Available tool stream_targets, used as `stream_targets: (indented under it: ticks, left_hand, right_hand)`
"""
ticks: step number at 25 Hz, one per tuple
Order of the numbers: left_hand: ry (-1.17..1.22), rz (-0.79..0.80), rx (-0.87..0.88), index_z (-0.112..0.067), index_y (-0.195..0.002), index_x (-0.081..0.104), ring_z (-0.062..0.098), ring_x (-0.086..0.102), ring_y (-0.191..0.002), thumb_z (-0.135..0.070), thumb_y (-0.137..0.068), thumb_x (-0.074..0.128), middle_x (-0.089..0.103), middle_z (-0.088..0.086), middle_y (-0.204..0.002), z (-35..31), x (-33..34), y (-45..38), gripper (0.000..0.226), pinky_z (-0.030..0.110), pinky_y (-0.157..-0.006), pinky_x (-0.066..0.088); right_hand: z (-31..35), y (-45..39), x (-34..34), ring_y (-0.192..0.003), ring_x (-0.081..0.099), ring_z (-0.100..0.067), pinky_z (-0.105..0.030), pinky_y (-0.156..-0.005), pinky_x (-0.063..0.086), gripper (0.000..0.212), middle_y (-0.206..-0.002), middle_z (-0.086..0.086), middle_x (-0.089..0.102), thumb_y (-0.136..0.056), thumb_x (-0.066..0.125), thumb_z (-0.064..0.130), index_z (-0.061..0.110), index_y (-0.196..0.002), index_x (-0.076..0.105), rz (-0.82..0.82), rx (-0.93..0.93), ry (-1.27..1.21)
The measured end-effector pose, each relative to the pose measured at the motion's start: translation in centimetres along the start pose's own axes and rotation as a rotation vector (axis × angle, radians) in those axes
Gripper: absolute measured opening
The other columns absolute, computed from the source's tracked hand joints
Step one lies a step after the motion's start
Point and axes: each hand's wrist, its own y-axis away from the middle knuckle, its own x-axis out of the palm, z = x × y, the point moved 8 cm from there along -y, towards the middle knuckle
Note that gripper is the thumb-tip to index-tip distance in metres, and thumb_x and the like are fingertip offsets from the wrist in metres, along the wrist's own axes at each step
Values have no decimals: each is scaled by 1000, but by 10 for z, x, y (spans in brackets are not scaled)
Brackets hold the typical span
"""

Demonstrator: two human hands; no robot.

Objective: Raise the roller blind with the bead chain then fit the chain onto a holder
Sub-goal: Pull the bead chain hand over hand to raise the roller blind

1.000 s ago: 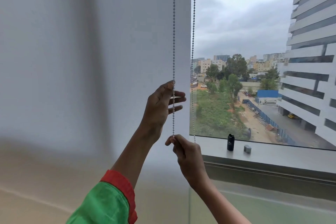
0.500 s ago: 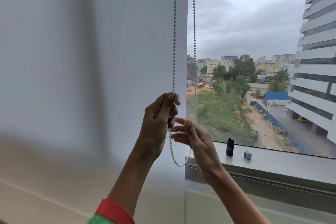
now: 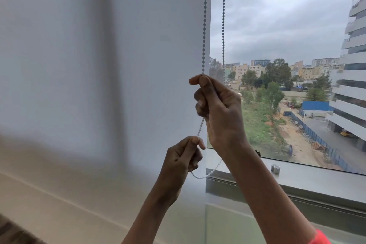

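Observation:
A white roller blind (image 3: 99, 61) covers the left part of the window. Its grey bead chain (image 3: 204, 25) hangs along the blind's right edge in two strands, with the loop's bottom (image 3: 200, 176) sagging below my hands. My right hand (image 3: 219, 111) is the upper one and pinches the left strand between thumb and fingers. My left hand (image 3: 182, 156) is lower and closed on the same strand just beneath. The right strand (image 3: 223, 25) runs down behind my right hand.
A grey window sill (image 3: 316, 182) runs to the right below the glass. On it stands a small silver piece (image 3: 275, 169), and a black object (image 3: 257, 152) is mostly hidden behind my right wrist. Outside are buildings and trees.
My right hand has risen and taken the left strand high up. My left hand has come down along that strand. The view has shifted closer.

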Motion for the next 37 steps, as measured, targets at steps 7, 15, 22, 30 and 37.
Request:
stream_targets:
  ticks: [7, 15, 22, 30, 37]
  left_hand:
    - [-97, -81, 98, -23, -109, 66, 16, 70, -97, -36, -99, 28, 73, 3, -105, -75, -9, -53, 41, 29, -88, 55]
    - [168, -111, 280, -15, -61, 45, 8, 23, -38, -34, -98, 39, 31, -7, -42, -140, 27, -76, 42, 18, -37, 24]
    - [97, -79, 228, -15, -59, 46, 9, 29, -40, -35, -95, 40, 37, -5, -43, -88, 27, -53, 42, 19, -43, 29]
    - [12, -81, 47, -16, -58, 50, 9, 35, -41, -45, -84, 45, 42, -2, -46, -16, 20, -24, 40, 19, -43, 30]
    - [-258, -141, 51, -13, -74, 69, 18, 71, -67, -55, -89, 21, 73, 5, -71, -45, -9, -54, 66, 20, -67, 54]
  right_hand:
    - [-20, 28, -6, -48, 32, -10, -23, -47, 26, 18, -54, -16, 41, -89, 53, 16, 13, -85, 71, 123, 24, -42]
    - [-68, 57, -37, -50, 32, -13, -19, -48, 26, 21, -50, 1, 38, -87, 53, 23, 14, -80, 71, 187, 207, 50]
    - [-55, 11, -57, -88, 67, -21, -33, -79, 55, 56, -94, -8, 73, -80, 47, 61, 17, -107, 68, 166, 206, 124]
    - [3, -48, -10, -45, 40, -9, -19, -44, 36, 25, -56, 1, 55, -97, 42, 18, 8, -100, 65, 217, 96, -91]
    - [-13, -17, -10, -42, 28, -9, -18, -39, 26, 21, -51, 0, 37, -94, 47, 12, 13, -85, 65, 143, 8, -37]
